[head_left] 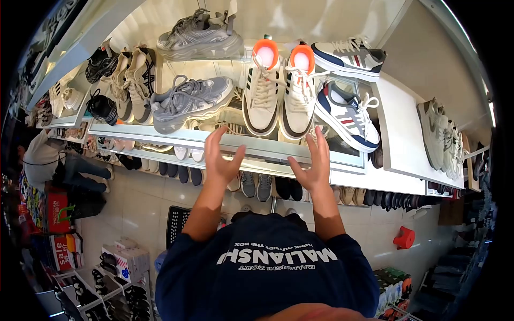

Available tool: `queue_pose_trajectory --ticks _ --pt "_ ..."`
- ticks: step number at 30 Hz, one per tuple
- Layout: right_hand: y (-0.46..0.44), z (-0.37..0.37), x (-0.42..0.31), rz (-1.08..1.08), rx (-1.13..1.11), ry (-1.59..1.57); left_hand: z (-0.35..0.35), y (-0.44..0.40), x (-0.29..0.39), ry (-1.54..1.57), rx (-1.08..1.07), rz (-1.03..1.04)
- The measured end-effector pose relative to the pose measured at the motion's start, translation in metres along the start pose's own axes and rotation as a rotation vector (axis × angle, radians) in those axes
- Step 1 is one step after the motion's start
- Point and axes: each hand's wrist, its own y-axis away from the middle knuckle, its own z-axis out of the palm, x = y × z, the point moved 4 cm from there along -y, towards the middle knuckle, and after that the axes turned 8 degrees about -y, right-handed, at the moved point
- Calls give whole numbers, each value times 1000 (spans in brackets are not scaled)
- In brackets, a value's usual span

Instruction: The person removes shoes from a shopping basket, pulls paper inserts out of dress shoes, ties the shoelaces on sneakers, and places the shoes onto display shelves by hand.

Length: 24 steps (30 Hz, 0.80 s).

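My left hand [222, 158] is raised in front of the shelf edge, fingers and thumb apart, holding nothing. To its right, my right hand [312, 160] is likewise open, just below the toes of a pair of cream sneakers with orange linings. The left cream sneaker [262, 101] and the right cream sneaker [298, 101] stand side by side, toes towards me. Grey chunky sneakers, an upper one [201, 37] and a lower one [193, 101], sit left of the pair. White, navy and grey sneakers, an upper one [348, 58] and a lower one [348, 117], sit to the right.
Beige sneakers [128, 85] stand further left on the shelf [257, 152]. More pale sneakers [441, 136] are at the far right. Shoe rows line the lower level. A red stool [404, 237] stands on the floor, and another person [45, 158] is at the left.
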Motion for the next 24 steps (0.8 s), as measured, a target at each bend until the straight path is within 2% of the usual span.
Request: queue_pose_trajectory --ticks 2,4,6,8,9,10,11,12,13,16,18,19,22,24 --pt "25 -25 0 -72 52 -70 -21 65 -43 -56 166 -73" --pt "62 -49 8 -36 50 -134 -41 136 -81 -176 113 -288" --pt "86 -72 13 0 75 -215 -56 238 -122 -458 -67 -596" --pt "122 -82 33 120 -19 -347 -63 355 -139 -793 -355 -840" --pt "131 -86 41 117 -88 -392 -64 412 -135 -813 -576 -1051" --pt "140 -92 48 118 -157 -442 -61 481 -139 -748 -752 -1346" --pt "147 -98 56 119 -236 -449 -55 499 -107 -657 -869 -1456" --pt "155 -104 65 103 -288 -451 -51 495 -74 -657 -675 -1411" --pt "166 -109 75 93 -342 -453 -35 515 -82 -674 -738 -1520" --pt "197 -117 110 50 -508 -486 14 544 -92 -762 -878 -1441" --pt "213 -121 123 11 -602 -491 39 559 -86 -694 -842 -1398" --pt "218 -123 129 13 -751 -490 53 569 -82 -669 -861 -1390" --pt "221 -137 129 -133 -791 -576 96 567 -29 -506 -765 -1327" --pt "230 -141 127 -99 -825 -578 132 586 -20 -451 -683 -1332"
